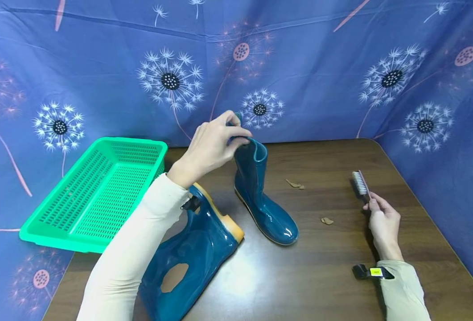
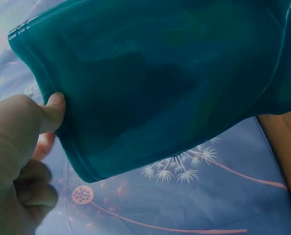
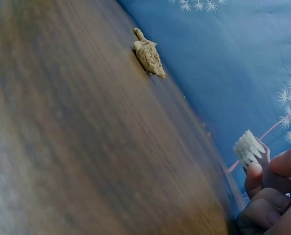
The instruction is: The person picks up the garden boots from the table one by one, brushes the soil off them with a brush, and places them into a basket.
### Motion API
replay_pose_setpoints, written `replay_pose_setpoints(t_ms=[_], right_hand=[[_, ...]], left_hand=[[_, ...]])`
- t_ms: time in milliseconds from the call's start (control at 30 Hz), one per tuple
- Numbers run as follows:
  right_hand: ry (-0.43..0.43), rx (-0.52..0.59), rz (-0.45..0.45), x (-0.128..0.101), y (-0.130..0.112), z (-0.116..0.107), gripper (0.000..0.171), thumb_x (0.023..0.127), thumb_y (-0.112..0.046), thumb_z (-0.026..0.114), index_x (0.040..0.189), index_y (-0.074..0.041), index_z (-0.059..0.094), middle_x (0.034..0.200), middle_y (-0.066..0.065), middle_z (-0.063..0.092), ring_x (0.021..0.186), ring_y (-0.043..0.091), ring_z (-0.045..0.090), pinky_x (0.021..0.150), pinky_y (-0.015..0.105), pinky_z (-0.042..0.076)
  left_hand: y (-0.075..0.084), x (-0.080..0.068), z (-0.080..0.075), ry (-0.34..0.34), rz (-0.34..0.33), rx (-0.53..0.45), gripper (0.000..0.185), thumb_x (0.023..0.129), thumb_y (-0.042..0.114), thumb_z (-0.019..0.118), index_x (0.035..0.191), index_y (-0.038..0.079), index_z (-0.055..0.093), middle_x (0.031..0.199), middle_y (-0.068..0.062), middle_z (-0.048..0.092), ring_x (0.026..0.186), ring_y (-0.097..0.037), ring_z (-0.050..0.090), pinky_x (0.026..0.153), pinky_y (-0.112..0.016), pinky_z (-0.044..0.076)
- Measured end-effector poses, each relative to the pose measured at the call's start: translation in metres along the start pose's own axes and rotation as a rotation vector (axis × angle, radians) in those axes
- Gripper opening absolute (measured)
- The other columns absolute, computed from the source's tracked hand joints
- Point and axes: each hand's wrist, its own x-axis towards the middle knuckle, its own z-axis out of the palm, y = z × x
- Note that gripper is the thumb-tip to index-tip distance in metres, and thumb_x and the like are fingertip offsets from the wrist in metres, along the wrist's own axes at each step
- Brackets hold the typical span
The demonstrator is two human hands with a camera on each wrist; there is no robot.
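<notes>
Boot (image 1: 260, 196): upright at desk (image 1: 332, 267) centre, toe pointing near-right.
Left hand (image 1: 210, 147): pinches its cuff; thumb shows only in wrist view.
Right hand (image 1: 384, 223): grips brush (image 1: 359, 183), bristles far.

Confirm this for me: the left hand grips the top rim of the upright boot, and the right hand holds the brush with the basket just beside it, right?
Not quite. The left hand does grip the upright boot, and the right hand holds the brush, but the basket sits on the far left, as the head view shows.
</notes>
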Motion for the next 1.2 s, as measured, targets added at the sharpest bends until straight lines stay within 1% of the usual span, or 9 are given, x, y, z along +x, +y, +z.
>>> replay_pose_setpoints(t_ms=[133,333,467,600,767,900,967,1100,1200], right_hand=[[-0.014,-0.027,-0.008,0.000,-0.001,0.001,0.043,0.110,-0.019,0.050,0.145,0.002,0.063,0.065,-0.026,0.060,0.090,-0.001,0.052,0.079,0.011,0.034],[-0.024,-0.085,-0.022,-0.002,-0.002,-0.001,0.045,0.111,-0.022,0.048,0.146,0.003,0.061,0.066,-0.029,0.057,0.095,-0.004,0.050,0.083,0.010,0.032],[-0.008,-0.089,-0.036,-0.003,-0.001,0.000,0.045,0.112,-0.021,0.046,0.147,0.003,0.061,0.066,-0.030,0.056,0.097,-0.004,0.049,0.085,0.010,0.032],[0.004,-0.080,-0.036,-0.004,0.001,0.001,0.045,0.112,-0.021,0.045,0.147,0.001,0.061,0.066,-0.031,0.056,0.101,-0.004,0.049,0.087,0.009,0.032],[0.018,-0.079,-0.046,-0.006,0.005,-0.001,0.044,0.112,-0.022,0.046,0.145,0.001,0.063,0.065,-0.031,0.056,0.103,-0.004,0.049,0.088,0.009,0.031],[0.026,-0.087,-0.069,-0.005,0.008,-0.001,0.044,0.112,-0.021,0.046,0.144,0.002,0.064,0.065,-0.031,0.055,0.101,-0.006,0.050,0.088,0.010,0.031],[0.021,-0.090,-0.070,-0.004,0.008,-0.001,0.044,0.112,-0.022,0.046,0.144,0.002,0.063,0.065,-0.031,0.055,0.101,-0.006,0.049,0.088,0.009,0.031],[0.005,-0.094,-0.046,-0.003,0.008,-0.001,0.044,0.112,-0.022,0.046,0.146,0.000,0.062,0.065,-0.031,0.056,0.102,-0.005,0.049,0.088,0.008,0.031],[-0.004,-0.100,-0.037,-0.003,0.007,-0.001,0.045,0.112,-0.023,0.046,0.147,0.000,0.062,0.066,-0.030,0.057,0.101,-0.005,0.049,0.087,0.009,0.031]], left_hand=[[0.000,0.002,0.000,0.057,0.073,0.052,0.016,0.102,0.024,0.074,0.108,0.015,0.086,0.112,-0.002,0.074,0.061,-0.016,0.062,0.048,-0.031,0.039],[0.008,0.006,-0.009,0.030,0.119,0.051,0.015,0.101,0.025,0.075,0.108,0.017,0.086,0.104,0.003,0.078,0.071,-0.015,0.071,0.049,-0.031,0.040],[0.020,0.008,-0.014,0.037,0.117,0.081,0.016,0.102,0.025,0.074,0.107,0.017,0.086,0.103,0.003,0.079,0.072,-0.016,0.073,0.047,-0.031,0.041],[0.030,0.010,-0.018,0.079,0.068,0.140,0.016,0.102,0.024,0.073,0.106,0.017,0.087,0.102,0.003,0.082,0.071,-0.018,0.075,0.045,-0.030,0.040],[0.042,0.017,-0.021,0.114,0.022,0.199,0.016,0.101,0.021,0.072,0.105,0.018,0.087,0.091,0.002,0.079,0.060,-0.019,0.066,0.044,-0.032,0.039],[0.048,0.023,-0.020,0.126,-0.009,0.249,0.019,0.100,0.018,0.069,0.096,0.018,0.088,0.073,-0.001,0.066,0.052,-0.020,0.055,0.043,-0.034,0.037],[0.051,0.027,-0.019,0.131,-0.039,0.265,0.023,0.098,0.016,0.067,0.084,0.017,0.085,0.066,-0.001,0.055,0.050,-0.020,0.047,0.043,-0.033,0.033],[0.056,0.035,-0.019,0.136,-0.137,0.252,0.039,0.094,0.012,0.061,0.056,0.017,0.061,0.059,0.003,0.034,0.048,-0.017,0.030,0.045,-0.030,0.021],[0.059,0.040,-0.020,0.137,-0.210,0.228,0.044,0.091,0.008,0.057,0.051,0.019,0.042,0.058,0.004,0.025,0.050,-0.016,0.022,0.048,-0.030,0.016]])
